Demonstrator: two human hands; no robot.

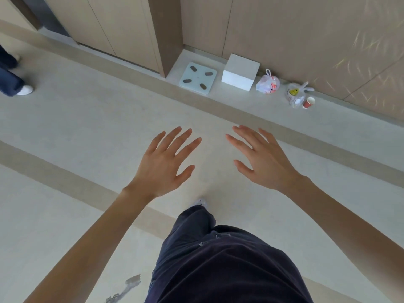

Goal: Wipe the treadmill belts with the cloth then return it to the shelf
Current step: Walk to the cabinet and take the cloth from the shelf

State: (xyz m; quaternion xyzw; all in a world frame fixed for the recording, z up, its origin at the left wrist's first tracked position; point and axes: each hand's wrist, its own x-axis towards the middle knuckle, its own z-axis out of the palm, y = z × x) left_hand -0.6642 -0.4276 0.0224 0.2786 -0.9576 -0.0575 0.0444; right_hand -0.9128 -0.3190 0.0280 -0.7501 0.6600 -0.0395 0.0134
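Closest underfoot, dark trousers and 1 pale shoe tip on the tiled floor. Just ahead, left hand and right hand stretched out backs-up, side by side but apart, fingers straight and spread, both released and grasping nothing. No cloth, no treadmill belts, no shelf anywhere in view, whereabouts impossible to tell. Probably either at the very outset or with the cloth already put away; cannot tell which. Farther off, along the foot of the panelled wall, a row of 5: pale bathroom scale, white box just beside it, knotted plastic bag, second bag with a yellow patch, red paper cup close against that bag. At far left, another person's legs in blue trousers and a white shoe. For the step in hand, judged as fetching the cloth: turn to find the shelf first, take the cloth in 1 whole hand rather than by fingertips, keep the other free, and steer wide of the clutter by the wall.
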